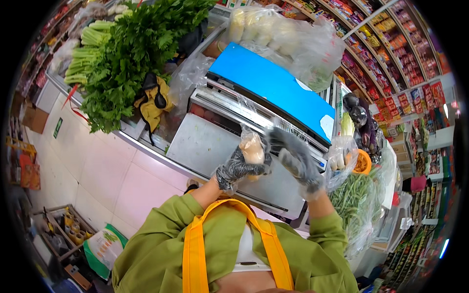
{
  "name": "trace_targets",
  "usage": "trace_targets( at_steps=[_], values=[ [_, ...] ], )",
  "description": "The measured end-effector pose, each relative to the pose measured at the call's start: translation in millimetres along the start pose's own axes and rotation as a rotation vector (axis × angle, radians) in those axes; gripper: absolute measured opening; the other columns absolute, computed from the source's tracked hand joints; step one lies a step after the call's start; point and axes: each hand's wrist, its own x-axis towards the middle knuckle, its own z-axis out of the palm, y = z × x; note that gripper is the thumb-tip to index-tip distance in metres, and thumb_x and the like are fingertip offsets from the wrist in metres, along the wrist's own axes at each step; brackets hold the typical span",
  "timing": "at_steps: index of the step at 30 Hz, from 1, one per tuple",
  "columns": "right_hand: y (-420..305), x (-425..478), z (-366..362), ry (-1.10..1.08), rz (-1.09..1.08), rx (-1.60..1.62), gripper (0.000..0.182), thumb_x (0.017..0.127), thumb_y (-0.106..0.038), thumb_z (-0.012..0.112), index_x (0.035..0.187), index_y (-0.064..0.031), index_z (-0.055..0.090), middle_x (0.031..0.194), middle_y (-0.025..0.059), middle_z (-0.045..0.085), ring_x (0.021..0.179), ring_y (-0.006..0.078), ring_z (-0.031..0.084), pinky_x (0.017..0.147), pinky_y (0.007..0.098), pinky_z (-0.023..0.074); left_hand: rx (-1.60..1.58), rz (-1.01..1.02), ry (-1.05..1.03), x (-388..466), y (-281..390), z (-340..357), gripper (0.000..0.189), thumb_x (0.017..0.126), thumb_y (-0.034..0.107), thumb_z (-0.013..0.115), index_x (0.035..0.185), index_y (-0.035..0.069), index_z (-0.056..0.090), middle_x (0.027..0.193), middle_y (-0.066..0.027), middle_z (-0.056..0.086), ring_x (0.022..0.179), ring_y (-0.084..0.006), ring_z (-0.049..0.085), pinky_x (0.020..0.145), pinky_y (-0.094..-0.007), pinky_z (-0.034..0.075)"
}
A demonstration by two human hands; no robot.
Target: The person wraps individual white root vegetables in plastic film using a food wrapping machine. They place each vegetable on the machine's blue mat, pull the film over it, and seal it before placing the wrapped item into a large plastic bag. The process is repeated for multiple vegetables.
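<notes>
My left hand [243, 163], in a dark glove under clear plastic, grips a pale, rounded piece of produce [252, 147] with clear film bunched at its upper end. Beside it on the right, my right hand [293, 154], gloved the same way, is motion-blurred; it looks unclosed, and I see nothing held in it. Both hands are above the metal plate of a film-wrapping machine [205, 143]. Just beyond them, clear film [289, 128] stretches along the machine's rollers, below its blue cover [271, 88].
Leafy celery [124, 55] and a yellow-black work glove [155, 100] lie at the left. Bagged pale vegetables [278, 34] sit behind the machine. To the right are eggplants [364, 124], an orange bowl [362, 162] and long green beans [353, 197]. A divided crate [64, 230] stands on the floor.
</notes>
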Motion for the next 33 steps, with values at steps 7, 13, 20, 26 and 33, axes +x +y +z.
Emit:
trace_targets(
  at_steps=[7, 13, 20, 26, 33],
  values=[
    [9, 17, 47, 0.050, -0.171, -0.055, 0.045, 0.092, -0.034, 0.061, 0.120, 0.0015, 0.061, 0.111, 0.0109, 0.066, 0.103, 0.0189, 0.060, 0.088, 0.0318, 0.0476, 0.395, 0.013, 0.038, -16, 24, 4, 0.083, 0.061, 0.016, 0.090, 0.130, 0.007, 0.045, 0.117, -0.0045, 0.056, 0.108, -0.0179, 0.054, 0.097, -0.0332, 0.045],
    [4, 21, 61, 0.371, -0.517, -0.538, 0.028, 0.094, -0.023, 0.058, 0.093, 0.0025, 0.069, 0.086, 0.0123, 0.070, 0.077, 0.0181, 0.066, 0.072, 0.0302, 0.0507, 0.287, 0.016, 0.035, -21, 28, -1, 0.091, 0.059, 0.016, 0.091, 0.135, 0.007, 0.041, 0.124, -0.0051, 0.053, 0.113, -0.0182, 0.051, 0.098, -0.0338, 0.044],
    [-9, 23, 72, 0.474, -0.042, 0.635, 0.032, 0.095, -0.028, 0.059, 0.084, 0.0000, 0.068, 0.084, 0.0092, 0.069, 0.077, 0.0159, 0.066, 0.072, 0.0298, 0.0552, 0.220, -0.147, -0.138, -27, 34, 2, 0.070, 0.066, 0.016, 0.084, 0.125, 0.004, 0.048, 0.098, -0.0073, 0.063, 0.080, -0.0176, 0.062, 0.068, -0.0317, 0.053],
    [-9, 16, 66, 0.221, 0.025, 0.664, 0.052, 0.094, -0.046, 0.054, 0.110, 0.0025, 0.063, 0.106, 0.0119, 0.066, 0.092, 0.0160, 0.065, 0.076, 0.0270, 0.0538, 0.148, -0.108, -0.100, -35, 35, -8, 0.066, 0.065, 0.014, 0.080, 0.123, 0.003, 0.049, 0.095, -0.0059, 0.063, 0.083, -0.0184, 0.063, 0.072, -0.0341, 0.054],
    [-18, 15, 70, 0.146, 0.034, 0.573, 0.045, 0.095, -0.042, 0.054, 0.104, 0.0002, 0.066, 0.102, 0.0116, 0.067, 0.088, 0.0155, 0.065, 0.075, 0.0276, 0.0540, 0.137, -0.196, -0.044, -43, 44, 12, 0.070, 0.061, 0.014, 0.078, 0.125, 0.003, 0.050, 0.100, -0.0075, 0.061, 0.089, -0.0180, 0.062, 0.076, -0.0314, 0.053]
  ],
)
